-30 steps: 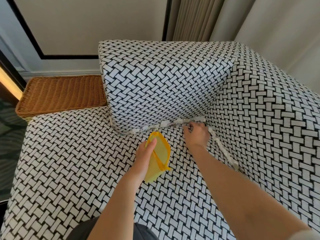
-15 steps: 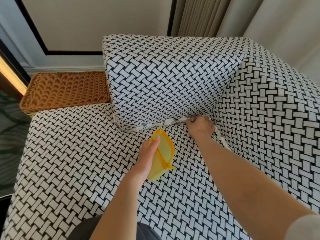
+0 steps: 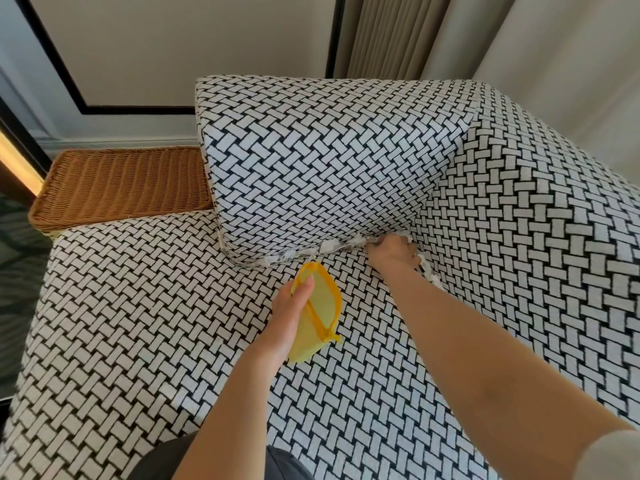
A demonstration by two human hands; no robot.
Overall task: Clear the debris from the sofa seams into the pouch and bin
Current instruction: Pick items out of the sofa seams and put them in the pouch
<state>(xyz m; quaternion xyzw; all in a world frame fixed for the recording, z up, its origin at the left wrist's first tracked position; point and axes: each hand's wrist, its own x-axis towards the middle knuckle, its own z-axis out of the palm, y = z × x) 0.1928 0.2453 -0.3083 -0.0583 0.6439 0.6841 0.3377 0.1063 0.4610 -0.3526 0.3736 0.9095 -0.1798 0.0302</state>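
Observation:
My left hand (image 3: pixel 289 315) grips a yellow zip pouch (image 3: pixel 320 308), held upright above the sofa seat (image 3: pixel 138 323) with its mouth open toward the seam. White crumpled paper debris (image 3: pixel 332 245) lies along the seam under the back cushion (image 3: pixel 311 168), and more debris (image 3: pixel 431 273) runs down the seam by the side cushion. My right hand (image 3: pixel 393 252) reaches into the corner where the two seams meet, fingers curled down onto the scraps there. Whether it holds a piece is hidden by the hand itself.
A brown wicker tray (image 3: pixel 117 185) sits at the back left beside the cushion. A wall panel and curtains (image 3: pixel 398 32) stand behind the sofa. The sofa's left edge drops to a dark floor (image 3: pixel 14 289). Seat fabric is woven black and white.
My right hand has pushed farther right into the seam corner, over the debris. The pouch in my left hand has kept its place just below the seam.

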